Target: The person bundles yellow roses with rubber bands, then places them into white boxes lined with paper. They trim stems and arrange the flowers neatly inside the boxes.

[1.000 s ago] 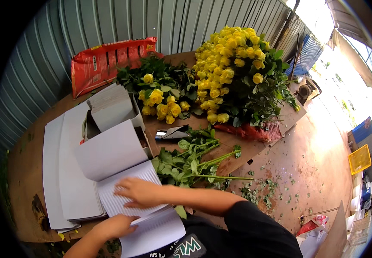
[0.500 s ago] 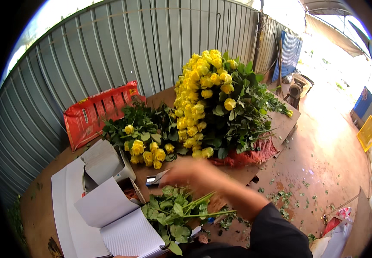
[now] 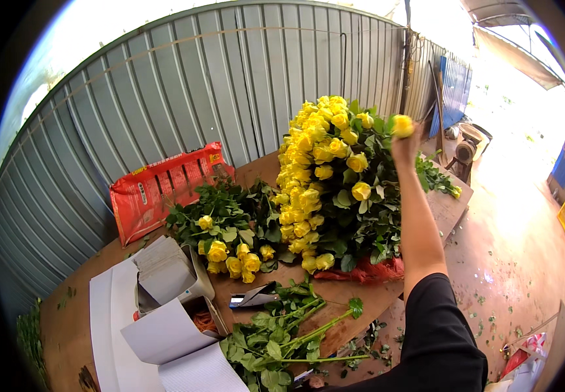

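Observation:
My right arm reaches out to the far side of the table. At its end my right hand (image 3: 405,149) is closed around a single yellow rose (image 3: 402,126), just below the bloom. The hand is beside a tall stack of yellow roses (image 3: 322,157), whose blooms face left and leaves lie to the right. A smaller bunch of yellow roses (image 3: 233,261) lies left of the stack. Nearer to me, leafy cut stems (image 3: 273,349) rest next to a corrugated white paper wrapper (image 3: 201,374). A stapler (image 3: 254,297) lies behind these stems. My left hand is out of view.
An open box (image 3: 171,277) holds a stack of cards. Beside it, another compartment holds orange bands (image 3: 204,320). A red plastic bag (image 3: 165,189) leans by the metal fence (image 3: 210,85). Red cloth or netting (image 3: 367,271) lies under the roses. Leaf scraps litter the floor at right.
My right hand has swung from above the stapler up and away to the right side of the rose stack, and a yellow rose now shows in it. The view has shifted slightly.

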`<control>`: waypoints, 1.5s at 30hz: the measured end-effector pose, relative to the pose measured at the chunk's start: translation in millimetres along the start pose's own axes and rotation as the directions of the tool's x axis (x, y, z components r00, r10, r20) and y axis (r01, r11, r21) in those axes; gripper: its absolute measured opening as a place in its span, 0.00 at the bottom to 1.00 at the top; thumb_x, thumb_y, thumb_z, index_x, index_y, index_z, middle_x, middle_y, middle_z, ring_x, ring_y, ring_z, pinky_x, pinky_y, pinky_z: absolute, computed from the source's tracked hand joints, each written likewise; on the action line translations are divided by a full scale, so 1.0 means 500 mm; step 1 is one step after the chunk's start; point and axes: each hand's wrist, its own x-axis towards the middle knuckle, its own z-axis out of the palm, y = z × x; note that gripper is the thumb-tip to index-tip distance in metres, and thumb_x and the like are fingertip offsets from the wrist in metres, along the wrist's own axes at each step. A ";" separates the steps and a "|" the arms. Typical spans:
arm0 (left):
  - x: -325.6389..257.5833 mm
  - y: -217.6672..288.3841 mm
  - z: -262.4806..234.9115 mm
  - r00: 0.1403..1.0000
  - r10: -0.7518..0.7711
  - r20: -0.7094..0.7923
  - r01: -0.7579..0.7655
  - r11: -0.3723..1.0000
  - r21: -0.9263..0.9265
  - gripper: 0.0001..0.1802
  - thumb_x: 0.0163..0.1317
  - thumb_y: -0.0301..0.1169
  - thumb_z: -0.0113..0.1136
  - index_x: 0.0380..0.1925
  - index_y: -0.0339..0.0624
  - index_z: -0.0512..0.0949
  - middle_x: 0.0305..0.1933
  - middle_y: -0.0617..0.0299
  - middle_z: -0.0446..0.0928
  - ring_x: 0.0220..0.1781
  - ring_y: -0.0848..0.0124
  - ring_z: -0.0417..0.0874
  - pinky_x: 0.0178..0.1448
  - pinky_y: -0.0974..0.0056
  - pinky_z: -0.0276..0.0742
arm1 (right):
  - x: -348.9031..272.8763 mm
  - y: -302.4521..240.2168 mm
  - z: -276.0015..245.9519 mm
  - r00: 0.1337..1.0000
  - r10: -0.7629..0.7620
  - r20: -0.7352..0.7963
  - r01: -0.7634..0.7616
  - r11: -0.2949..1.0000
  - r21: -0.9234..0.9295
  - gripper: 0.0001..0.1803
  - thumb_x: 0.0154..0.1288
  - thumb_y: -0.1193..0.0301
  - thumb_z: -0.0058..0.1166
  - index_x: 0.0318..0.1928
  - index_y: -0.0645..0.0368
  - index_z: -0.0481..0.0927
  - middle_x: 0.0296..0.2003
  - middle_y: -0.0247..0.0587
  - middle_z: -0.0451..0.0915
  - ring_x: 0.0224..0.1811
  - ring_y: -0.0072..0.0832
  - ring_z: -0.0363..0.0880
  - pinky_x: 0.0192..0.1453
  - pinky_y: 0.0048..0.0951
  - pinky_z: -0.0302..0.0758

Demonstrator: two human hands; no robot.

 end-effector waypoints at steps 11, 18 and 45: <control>0.000 0.005 -0.012 0.997 -0.063 0.052 0.062 0.998 0.018 0.28 0.47 0.27 0.54 0.53 0.48 0.67 0.44 0.46 0.74 0.45 0.51 0.74 0.49 0.56 0.69 | 0.092 0.157 0.082 0.934 -0.045 0.355 0.166 0.933 -0.319 0.13 0.49 0.73 0.51 0.38 0.60 0.75 0.34 0.52 0.77 0.39 0.45 0.75 0.41 0.38 0.71; -0.015 0.015 0.004 0.998 -0.065 0.021 0.066 0.996 -0.056 0.28 0.46 0.24 0.56 0.52 0.48 0.68 0.45 0.47 0.73 0.47 0.51 0.73 0.50 0.56 0.68 | -0.090 0.083 -0.108 0.912 -0.270 0.309 0.131 0.906 0.403 0.12 0.52 0.78 0.50 0.40 0.60 0.71 0.34 0.36 0.72 0.36 0.25 0.71 0.40 0.23 0.69; -0.005 0.034 -0.025 0.997 -0.075 0.033 0.076 0.996 -0.038 0.27 0.48 0.28 0.56 0.52 0.45 0.67 0.43 0.45 0.73 0.43 0.50 0.74 0.46 0.56 0.70 | 0.119 -0.032 0.042 0.886 -0.161 0.436 0.221 0.971 -0.092 0.22 0.44 0.59 0.62 0.40 0.55 0.76 0.34 0.45 0.79 0.38 0.41 0.76 0.42 0.38 0.72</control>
